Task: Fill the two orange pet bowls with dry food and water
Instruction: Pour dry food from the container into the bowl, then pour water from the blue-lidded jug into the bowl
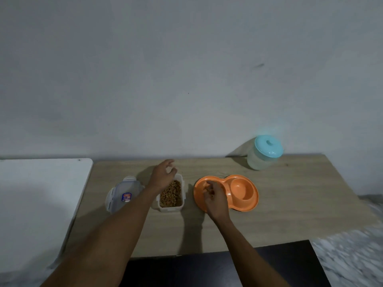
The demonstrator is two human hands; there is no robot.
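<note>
A person's two bare arms reach over a wooden desk [279, 204] set against a pale wall. The orange twin bowl [244, 192] lies right of centre, its two wells side by side. The right hand [214, 198] hangs over the left well, at 9 o'clock from the empty right well, fingers curled together in a loose grip around a few brown pieces of dry food; whether the pieces are pinched or falling cannot be told.

Just beside the bowl, at its 9 o'clock, stands an open clear tub [172, 193] full of kibble [172, 195]. The left hand [163, 176] hovers at the tub's far left corner, thumb and fingers bent toward each other with a gap between them, holding nothing that can be seen. The tub's clear lid [122, 195], with a small red and blue label, lies flat on the desk at the tub's 9 o'clock, partly hidden by the left forearm.

A pale jar with a teal lid [267, 152] stands well apart at the bowl's 1 o'clock, near the wall. A white surface [41, 193] adjoins the desk at the far left.
</note>
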